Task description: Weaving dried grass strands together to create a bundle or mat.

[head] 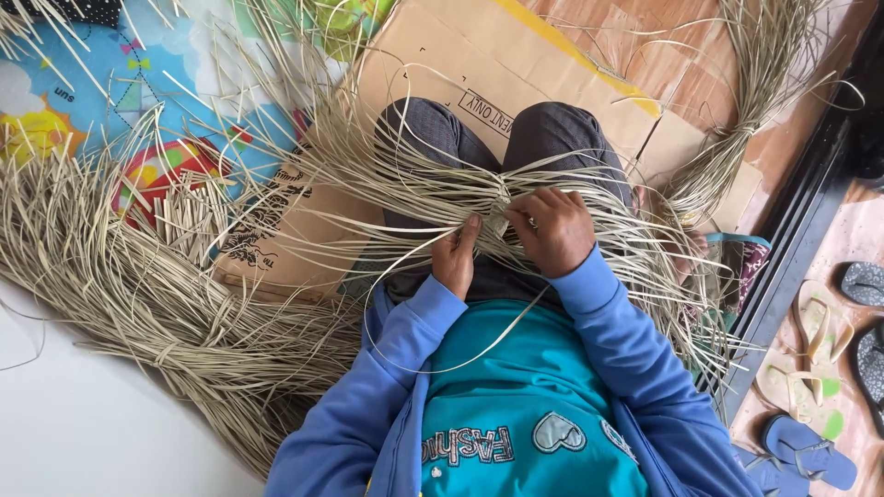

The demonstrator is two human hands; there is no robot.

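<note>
A bundle of long pale straw strips (405, 189) lies across my lap, pinched together at its middle. My left hand (456, 260) grips the strips from below, thumb pressed up against the knot of the bundle. My right hand (555, 230) closes over the same knot from the right, fingers curled around the strips. Both arms wear blue sleeves. The strips fan out to the left and to the right over my knees.
A big heap of straw strips (138, 294) lies on the floor at left, over a colourful mat (110, 83). Flattened cardboard (479, 55) is under my legs. Another straw sheaf (737, 138) lies at right. Sandals (810, 368) sit beyond a dark door track (792, 239).
</note>
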